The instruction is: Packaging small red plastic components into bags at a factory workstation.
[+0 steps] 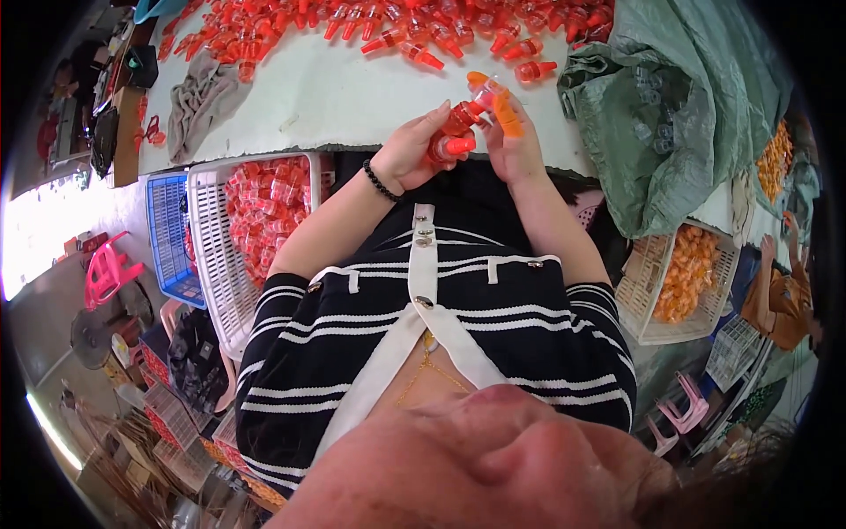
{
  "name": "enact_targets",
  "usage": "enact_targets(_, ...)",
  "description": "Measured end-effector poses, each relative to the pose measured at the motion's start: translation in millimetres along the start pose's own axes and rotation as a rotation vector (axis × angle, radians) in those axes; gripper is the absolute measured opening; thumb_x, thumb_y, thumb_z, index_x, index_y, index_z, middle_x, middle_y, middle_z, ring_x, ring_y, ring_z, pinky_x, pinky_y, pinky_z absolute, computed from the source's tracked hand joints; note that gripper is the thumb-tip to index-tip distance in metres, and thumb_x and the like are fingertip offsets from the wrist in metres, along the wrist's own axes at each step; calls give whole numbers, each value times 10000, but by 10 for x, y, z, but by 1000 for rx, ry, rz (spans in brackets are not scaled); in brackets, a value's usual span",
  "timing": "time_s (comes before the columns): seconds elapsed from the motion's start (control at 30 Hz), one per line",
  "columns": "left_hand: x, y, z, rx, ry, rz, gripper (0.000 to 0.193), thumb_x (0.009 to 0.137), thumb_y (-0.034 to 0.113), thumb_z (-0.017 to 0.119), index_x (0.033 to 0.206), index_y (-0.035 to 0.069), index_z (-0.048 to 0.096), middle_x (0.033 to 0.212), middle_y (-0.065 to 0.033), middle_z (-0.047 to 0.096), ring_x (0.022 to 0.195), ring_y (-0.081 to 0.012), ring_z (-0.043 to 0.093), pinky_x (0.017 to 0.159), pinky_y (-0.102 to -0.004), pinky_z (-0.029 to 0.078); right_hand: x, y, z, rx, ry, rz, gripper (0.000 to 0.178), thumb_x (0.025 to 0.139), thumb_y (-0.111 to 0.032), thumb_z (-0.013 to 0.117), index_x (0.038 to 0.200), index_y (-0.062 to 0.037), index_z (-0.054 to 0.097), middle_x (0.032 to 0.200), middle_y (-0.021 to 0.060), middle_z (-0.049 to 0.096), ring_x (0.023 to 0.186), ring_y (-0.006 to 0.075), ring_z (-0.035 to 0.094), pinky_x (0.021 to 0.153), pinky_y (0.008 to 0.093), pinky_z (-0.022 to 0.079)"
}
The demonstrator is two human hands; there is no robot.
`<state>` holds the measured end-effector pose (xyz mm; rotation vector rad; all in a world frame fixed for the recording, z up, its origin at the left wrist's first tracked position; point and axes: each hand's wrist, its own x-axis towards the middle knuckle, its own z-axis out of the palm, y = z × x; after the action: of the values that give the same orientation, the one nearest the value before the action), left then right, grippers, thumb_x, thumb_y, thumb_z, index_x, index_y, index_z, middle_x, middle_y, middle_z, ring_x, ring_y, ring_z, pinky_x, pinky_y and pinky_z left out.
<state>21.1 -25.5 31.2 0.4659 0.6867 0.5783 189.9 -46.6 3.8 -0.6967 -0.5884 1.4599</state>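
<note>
Two red bottles are gripped by the left fingers over the near edge of the surface; a clear piece is pinched by the right fingers at one bottle's end. The bottles are judged light, stiff and slick; their bodies should be encircled gently.

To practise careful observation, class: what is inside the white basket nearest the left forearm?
Inside the white basket, red-and-clear plastic pieces lie heaped. Any beneath the top layer are covered, and the left forearm hides part.
</note>
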Motion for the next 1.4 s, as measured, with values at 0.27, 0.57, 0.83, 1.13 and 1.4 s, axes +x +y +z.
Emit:
enact_targets(0.27, -43, -74, -85, -147, -51, -52, 420, 985, 421, 427, 1163, 46, 498, 911, -67, 582, 734, -146, 563, 558, -228, 421, -5, -67, -54, -94, -155, 4, 313, 928, -150, 577, 1226, -55, 558, 1284, 87, 555, 1139, 158, 516, 992, 310, 377)
enact_targets(0.57, -64, -35, -145, -221, -141, -74, 391, 966, 400, 489, 1132, 48, 526, 910, -71, 622, 728, -161, 600, 579, -251, 459, 55, -215, -65, -257, -302, 163, 361, 908, -166, 614, 1253, -80, 548, 1246, 74, 561, 1057, 124, 541, 875, 290, 426)
enact_targets(0.83, -65, 37, -117, 53, 57, 60, 342, 959, 338, 526, 1126, 40, 523, 902, -63, 625, 717, -135, 599, 574, -252, 462, 23, -482, 136, -579, -229, -58, 387, 851, -67, 675, 1216, -31, 554, 1084, 46, 600, 953, 116, 588, 809, 257, 478)
enact_targets(1.13, -75, 51, -10, 1127, 187, 749, 263, 943, 226, 572, 1091, 12, 535, 872, -54, 631, 661, -120, 582, 559, -239, 460, 45, -379, -14, -755, -317, -29, 344, 830, -17, 680, 1155, -7, 571, 1004, 79, 649, 880, 135, 634, 784, 266, 516)
enact_targets(1.4, 32, -18, -123, 632, 216, 276, 262, 947, 235, 558, 1091, 17, 545, 855, -63, 622, 682, -143, 586, 575, -263, 459, -13, -508, -164, -615, -242, 84, 357, 829, -69, 698, 1155, -6, 568, 1096, 96, 631, 870, 132, 636, 764, 269, 516)
